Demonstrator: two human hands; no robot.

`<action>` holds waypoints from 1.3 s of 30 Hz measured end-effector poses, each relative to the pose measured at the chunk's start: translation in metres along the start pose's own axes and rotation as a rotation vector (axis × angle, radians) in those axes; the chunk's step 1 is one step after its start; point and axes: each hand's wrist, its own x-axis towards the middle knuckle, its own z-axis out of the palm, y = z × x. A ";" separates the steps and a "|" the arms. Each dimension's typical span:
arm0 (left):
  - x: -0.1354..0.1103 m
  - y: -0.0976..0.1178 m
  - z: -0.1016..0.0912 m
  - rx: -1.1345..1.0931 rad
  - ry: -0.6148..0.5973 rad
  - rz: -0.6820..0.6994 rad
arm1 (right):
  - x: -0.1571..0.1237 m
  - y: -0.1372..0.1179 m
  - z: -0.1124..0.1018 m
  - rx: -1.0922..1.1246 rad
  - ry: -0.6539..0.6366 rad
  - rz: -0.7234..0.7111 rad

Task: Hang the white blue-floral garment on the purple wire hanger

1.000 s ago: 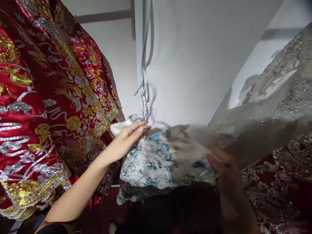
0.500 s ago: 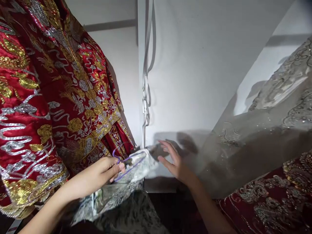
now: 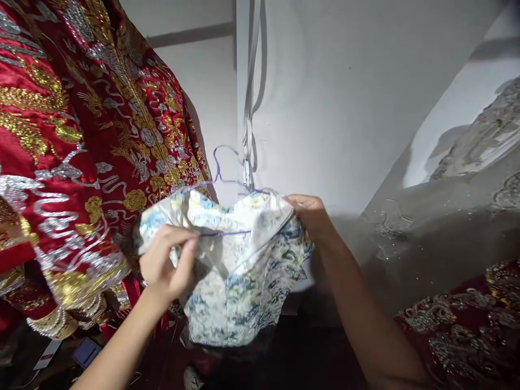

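Note:
A white garment with a blue and green floral print [image 3: 244, 271] hangs on a thin purple wire hanger [image 3: 221, 165]. Both of my hands hold it up in front of a white wall. My left hand [image 3: 166, 265] pinches the garment's left shoulder, fingers closed on the cloth near the hanger's bar. At the right shoulder, my right hand [image 3: 311, 216] grips the fabric edge. The hanger's hook pokes up above the collar, close to a white strap [image 3: 248, 124] hanging down the wall.
A red robe with gold and silver embroidery [image 3: 81, 151] hangs close on the left. Sheer grey beaded fabric [image 3: 459, 216] and dark red embroidered cloth [image 3: 459, 330] fill the right. A white wall corner [image 3: 239, 81] stands behind. Small cards lie on the dark floor [image 3: 85, 352].
The garment has been lifted from low down and spread out. My right hand, free and open before, now grips its right shoulder. My left hand rose with the hanger.

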 end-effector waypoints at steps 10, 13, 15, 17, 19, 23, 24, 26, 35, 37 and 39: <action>-0.063 -0.020 0.063 -0.139 -0.897 -0.525 | -0.023 -0.003 -0.040 -0.070 0.275 0.000; -0.076 -0.021 0.076 -0.166 -0.972 -0.488 | -0.035 0.006 -0.043 -0.087 0.278 -0.010; -0.085 -0.017 0.082 -0.222 -1.017 -0.481 | -0.042 0.012 -0.043 -0.067 0.289 0.016; -0.094 -0.013 0.085 -0.274 -1.042 -0.501 | -0.048 0.016 -0.042 -0.049 0.288 0.039; -0.100 -0.009 0.085 -0.305 -1.045 -0.539 | -0.052 0.018 -0.040 -0.030 0.263 0.048; -0.107 0.000 0.080 -0.344 -0.994 -0.609 | -0.052 0.021 -0.038 0.037 0.198 0.071; -0.109 0.003 0.078 -0.351 -0.978 -0.626 | -0.051 0.024 -0.038 0.063 0.192 0.082; -0.115 0.012 0.075 -0.389 -0.949 -0.668 | -0.049 0.032 -0.039 0.115 0.195 0.097; -0.150 0.050 0.063 -0.710 -0.691 -0.972 | -0.093 0.081 -0.036 -0.219 0.684 -0.170; -0.153 0.056 0.064 -0.768 -0.605 -1.039 | -0.124 0.090 -0.022 -0.247 0.717 -0.193; -0.154 0.062 0.068 -0.840 -0.548 -1.087 | -0.157 0.098 -0.001 -0.250 0.434 -0.100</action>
